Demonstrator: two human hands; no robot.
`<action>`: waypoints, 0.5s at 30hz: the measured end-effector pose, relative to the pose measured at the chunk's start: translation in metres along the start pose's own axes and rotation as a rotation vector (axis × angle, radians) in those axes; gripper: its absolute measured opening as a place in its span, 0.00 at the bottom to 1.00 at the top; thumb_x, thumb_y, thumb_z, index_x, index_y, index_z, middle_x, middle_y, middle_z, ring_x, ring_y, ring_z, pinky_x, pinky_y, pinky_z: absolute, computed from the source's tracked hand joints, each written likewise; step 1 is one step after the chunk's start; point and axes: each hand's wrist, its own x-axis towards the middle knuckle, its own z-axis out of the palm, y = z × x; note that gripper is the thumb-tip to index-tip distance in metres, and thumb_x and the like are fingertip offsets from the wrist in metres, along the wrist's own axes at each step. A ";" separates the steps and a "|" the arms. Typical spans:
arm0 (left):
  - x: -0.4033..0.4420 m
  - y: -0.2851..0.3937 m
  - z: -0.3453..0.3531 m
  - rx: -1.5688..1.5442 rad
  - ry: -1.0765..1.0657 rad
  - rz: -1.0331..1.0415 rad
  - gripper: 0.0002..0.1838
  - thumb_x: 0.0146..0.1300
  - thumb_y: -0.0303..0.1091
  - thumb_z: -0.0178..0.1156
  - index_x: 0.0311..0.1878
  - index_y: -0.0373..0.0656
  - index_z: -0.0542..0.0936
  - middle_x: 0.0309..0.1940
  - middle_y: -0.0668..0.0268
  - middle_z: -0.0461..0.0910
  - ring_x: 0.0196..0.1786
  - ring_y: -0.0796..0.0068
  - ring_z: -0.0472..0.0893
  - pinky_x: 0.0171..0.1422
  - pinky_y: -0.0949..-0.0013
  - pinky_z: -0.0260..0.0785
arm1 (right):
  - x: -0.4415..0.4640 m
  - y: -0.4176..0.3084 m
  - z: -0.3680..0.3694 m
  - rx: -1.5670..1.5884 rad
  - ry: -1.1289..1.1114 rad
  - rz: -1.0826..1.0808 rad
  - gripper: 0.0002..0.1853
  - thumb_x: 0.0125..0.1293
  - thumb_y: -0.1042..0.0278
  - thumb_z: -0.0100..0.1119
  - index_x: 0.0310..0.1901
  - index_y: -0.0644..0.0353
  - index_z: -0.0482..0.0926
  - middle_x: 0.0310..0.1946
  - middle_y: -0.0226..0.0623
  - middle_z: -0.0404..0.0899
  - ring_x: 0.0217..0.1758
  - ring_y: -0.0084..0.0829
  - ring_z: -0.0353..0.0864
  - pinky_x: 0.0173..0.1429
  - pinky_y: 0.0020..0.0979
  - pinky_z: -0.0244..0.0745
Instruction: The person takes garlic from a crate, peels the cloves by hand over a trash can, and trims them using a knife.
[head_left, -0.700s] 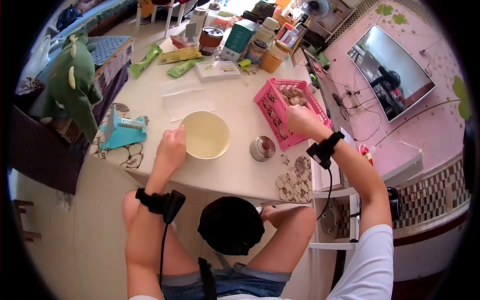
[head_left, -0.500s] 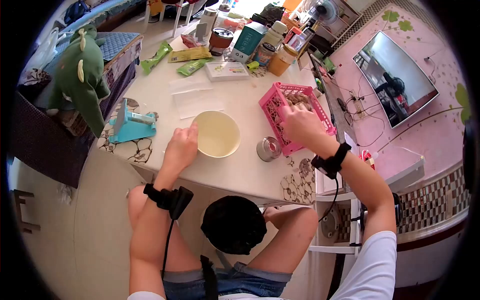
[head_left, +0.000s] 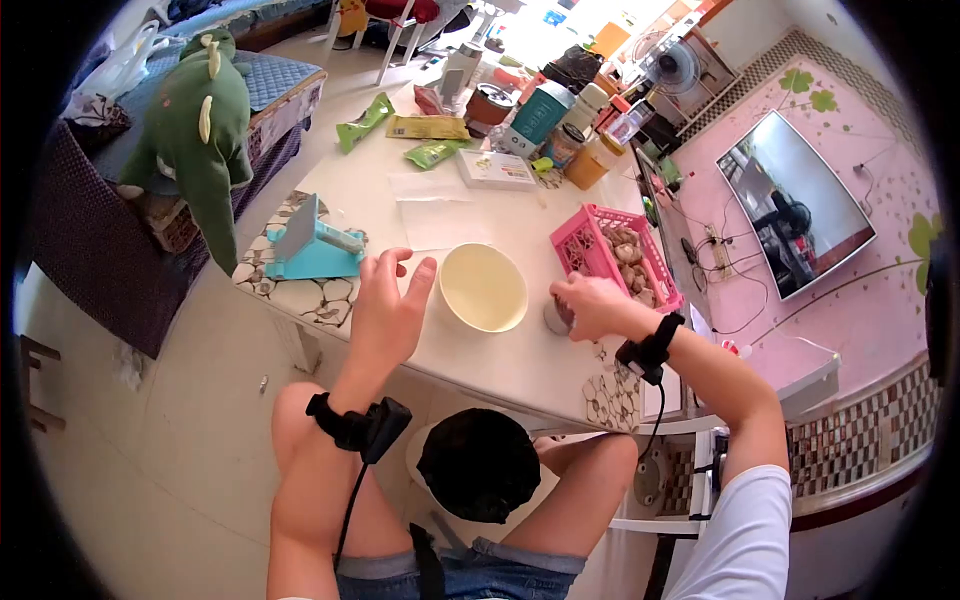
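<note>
My left hand (head_left: 388, 308) is raised with fingers apart, just left of a pale yellow bowl (head_left: 483, 288), and holds nothing. The bowl stands upright on the table, and no contents show in it. My right hand (head_left: 597, 307) is closed over the upper part of a small round metal-looking can (head_left: 556, 317), to the right of the bowl. The hand hides most of the can. Behind the right hand is a pink plastic basket (head_left: 575, 243) with several brown, knobbly pieces (head_left: 627, 250) in it; their kind is hard to make out.
White paper sheets (head_left: 436, 222) lie behind the bowl. A turquoise stand (head_left: 312, 255) is on the left of the table (head_left: 470, 365). Snack packets (head_left: 428, 127), a white box (head_left: 497, 170) and several jars line the back. A black-lined bin (head_left: 480, 465) sits between my knees.
My left hand has let go of the bowl's rim and opened. My right hand has moved from the basket down to the can. The whole view has shifted a little.
</note>
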 end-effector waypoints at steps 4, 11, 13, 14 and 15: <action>-0.002 0.002 -0.013 -0.066 -0.027 -0.025 0.22 0.60 0.47 0.55 0.46 0.35 0.75 0.41 0.56 0.71 0.42 0.63 0.74 0.47 0.65 0.66 | 0.032 0.008 -0.043 0.036 0.227 0.064 0.29 0.37 0.62 0.67 0.46 0.59 0.72 0.40 0.51 0.74 0.42 0.49 0.78 0.45 0.42 0.75; -0.004 0.005 -0.018 -0.160 -0.071 -0.014 0.13 0.56 0.38 0.57 0.35 0.37 0.79 0.26 0.60 0.77 0.29 0.67 0.76 0.37 0.67 0.69 | 0.123 -0.007 -0.109 0.106 0.371 -0.137 0.36 0.34 0.54 0.69 0.49 0.60 0.73 0.39 0.48 0.79 0.45 0.45 0.78 0.48 0.39 0.74; -0.005 0.007 -0.019 -0.160 -0.085 -0.027 0.13 0.55 0.38 0.57 0.34 0.37 0.79 0.24 0.60 0.78 0.27 0.67 0.77 0.35 0.66 0.69 | 0.148 -0.029 -0.119 0.181 0.199 -0.162 0.38 0.35 0.54 0.71 0.52 0.60 0.72 0.40 0.45 0.78 0.44 0.43 0.78 0.49 0.36 0.73; -0.005 0.007 -0.019 -0.161 -0.109 -0.032 0.12 0.55 0.37 0.57 0.33 0.36 0.79 0.21 0.60 0.78 0.24 0.66 0.78 0.33 0.66 0.70 | 0.159 -0.040 -0.120 0.182 0.196 -0.171 0.38 0.35 0.54 0.71 0.52 0.60 0.72 0.40 0.45 0.78 0.44 0.43 0.78 0.49 0.36 0.73; -0.005 0.006 -0.019 -0.180 -0.102 -0.020 0.12 0.54 0.37 0.57 0.32 0.36 0.79 0.21 0.59 0.79 0.24 0.65 0.79 0.32 0.66 0.71 | 0.169 -0.049 -0.120 0.140 0.187 -0.205 0.38 0.36 0.54 0.71 0.52 0.60 0.72 0.40 0.45 0.78 0.44 0.42 0.78 0.48 0.37 0.73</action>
